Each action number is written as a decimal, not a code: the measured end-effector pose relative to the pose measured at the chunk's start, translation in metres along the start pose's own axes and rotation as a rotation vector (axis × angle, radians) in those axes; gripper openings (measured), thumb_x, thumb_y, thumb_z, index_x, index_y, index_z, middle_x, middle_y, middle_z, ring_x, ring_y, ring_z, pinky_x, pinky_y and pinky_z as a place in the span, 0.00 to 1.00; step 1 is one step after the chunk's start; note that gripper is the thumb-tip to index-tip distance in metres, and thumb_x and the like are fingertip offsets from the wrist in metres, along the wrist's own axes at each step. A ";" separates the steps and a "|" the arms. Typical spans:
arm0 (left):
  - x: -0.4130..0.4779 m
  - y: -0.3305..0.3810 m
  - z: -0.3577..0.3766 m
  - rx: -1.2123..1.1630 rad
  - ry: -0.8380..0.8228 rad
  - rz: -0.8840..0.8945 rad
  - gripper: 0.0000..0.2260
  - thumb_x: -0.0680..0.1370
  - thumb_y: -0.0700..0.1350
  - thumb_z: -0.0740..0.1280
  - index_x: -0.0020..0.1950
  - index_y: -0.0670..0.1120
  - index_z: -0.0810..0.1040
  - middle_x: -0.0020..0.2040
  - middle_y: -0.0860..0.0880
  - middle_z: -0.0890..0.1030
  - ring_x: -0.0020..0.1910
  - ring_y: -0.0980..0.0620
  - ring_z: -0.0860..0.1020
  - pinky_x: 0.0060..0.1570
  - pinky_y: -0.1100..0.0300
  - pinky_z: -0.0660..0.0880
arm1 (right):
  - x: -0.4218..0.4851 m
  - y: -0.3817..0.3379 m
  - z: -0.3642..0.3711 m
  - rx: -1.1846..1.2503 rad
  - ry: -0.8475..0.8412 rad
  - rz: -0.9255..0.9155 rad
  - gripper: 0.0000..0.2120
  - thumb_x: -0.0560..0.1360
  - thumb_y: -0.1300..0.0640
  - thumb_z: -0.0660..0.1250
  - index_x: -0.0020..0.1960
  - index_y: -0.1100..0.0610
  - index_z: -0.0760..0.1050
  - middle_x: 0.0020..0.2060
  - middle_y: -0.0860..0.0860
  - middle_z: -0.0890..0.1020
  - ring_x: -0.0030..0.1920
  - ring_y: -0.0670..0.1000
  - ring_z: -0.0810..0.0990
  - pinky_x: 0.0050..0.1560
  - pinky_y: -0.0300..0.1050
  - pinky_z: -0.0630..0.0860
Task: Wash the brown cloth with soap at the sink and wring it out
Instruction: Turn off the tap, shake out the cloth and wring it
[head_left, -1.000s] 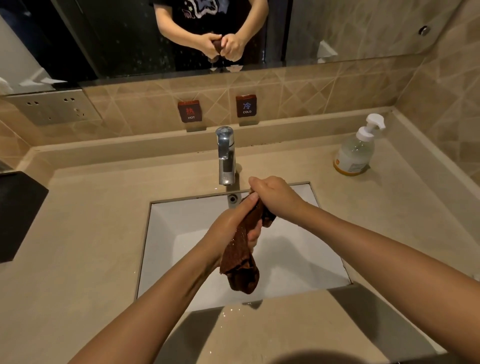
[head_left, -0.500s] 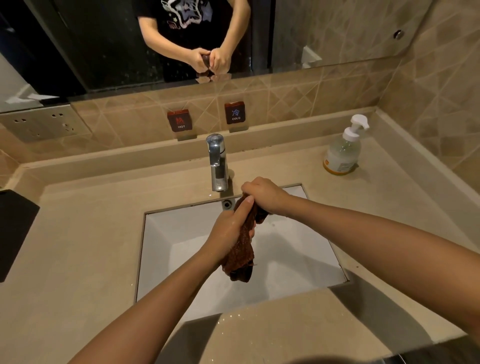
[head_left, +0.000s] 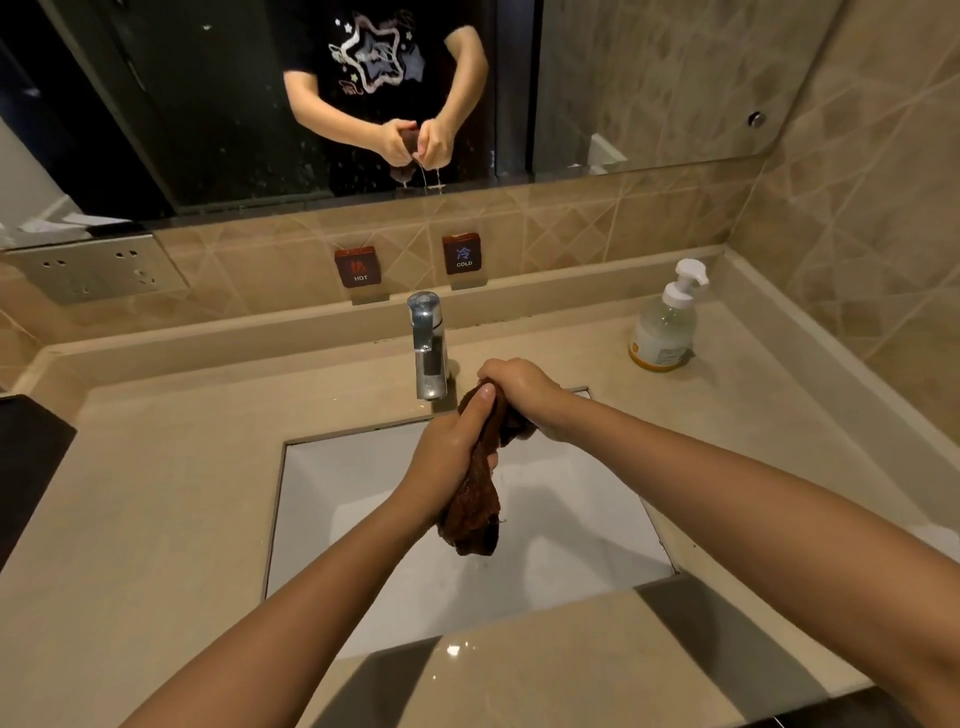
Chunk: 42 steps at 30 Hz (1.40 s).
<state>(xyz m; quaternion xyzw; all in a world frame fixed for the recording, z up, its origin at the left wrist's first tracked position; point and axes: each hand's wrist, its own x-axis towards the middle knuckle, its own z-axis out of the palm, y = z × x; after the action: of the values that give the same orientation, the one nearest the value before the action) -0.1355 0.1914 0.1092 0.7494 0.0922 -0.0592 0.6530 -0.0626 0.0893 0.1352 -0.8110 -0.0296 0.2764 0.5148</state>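
The wet brown cloth (head_left: 475, 506) is twisted into a rope above the white sink basin (head_left: 571, 535). My left hand (head_left: 449, 462) grips its middle, thumb pointing up toward the tap. My right hand (head_left: 519, 389) grips the upper end, just right of the chrome faucet (head_left: 428, 345). The lower end hangs free below my left hand and drips. The mirror shows thin streams of water running down from the cloth. A pump soap bottle (head_left: 665, 325) stands on the counter at the back right.
Beige stone counter (head_left: 156, 493) surrounds the sink, wet along its front edge. HOT (head_left: 358, 267) and COLD (head_left: 462, 254) buttons sit on the back wall. A socket plate (head_left: 98, 267) is at the left, a black object (head_left: 26, 457) at the far left edge. The tiled wall closes the right.
Both hands stay on the cloth and have twisted it tighter and shorter. The camera view has shifted down and left, so more of the mirror shows.
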 end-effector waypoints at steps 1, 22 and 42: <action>0.001 -0.001 -0.001 -0.054 -0.027 -0.042 0.26 0.78 0.61 0.58 0.33 0.42 0.76 0.25 0.48 0.74 0.24 0.52 0.72 0.34 0.57 0.70 | -0.001 0.002 -0.001 0.034 -0.007 0.025 0.14 0.77 0.51 0.54 0.40 0.60 0.69 0.29 0.56 0.73 0.27 0.54 0.73 0.28 0.42 0.65; 0.009 0.005 0.014 -0.859 0.237 0.078 0.04 0.74 0.33 0.67 0.43 0.41 0.74 0.36 0.47 0.75 0.36 0.52 0.75 0.39 0.60 0.75 | -0.042 0.051 0.054 0.068 0.621 -0.371 0.18 0.79 0.47 0.55 0.46 0.57 0.77 0.38 0.52 0.79 0.40 0.51 0.78 0.37 0.42 0.74; 0.039 -0.026 -0.001 -1.110 0.399 -0.135 0.10 0.75 0.44 0.69 0.36 0.45 0.73 0.27 0.51 0.71 0.23 0.55 0.72 0.30 0.60 0.74 | -0.018 0.046 0.032 0.474 0.011 0.184 0.19 0.79 0.42 0.52 0.53 0.54 0.74 0.46 0.56 0.81 0.41 0.55 0.82 0.28 0.44 0.79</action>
<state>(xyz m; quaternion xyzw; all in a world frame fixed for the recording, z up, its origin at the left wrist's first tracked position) -0.1026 0.1984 0.0761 0.2851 0.2777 0.0985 0.9121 -0.1040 0.0876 0.0938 -0.6683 0.1127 0.3168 0.6636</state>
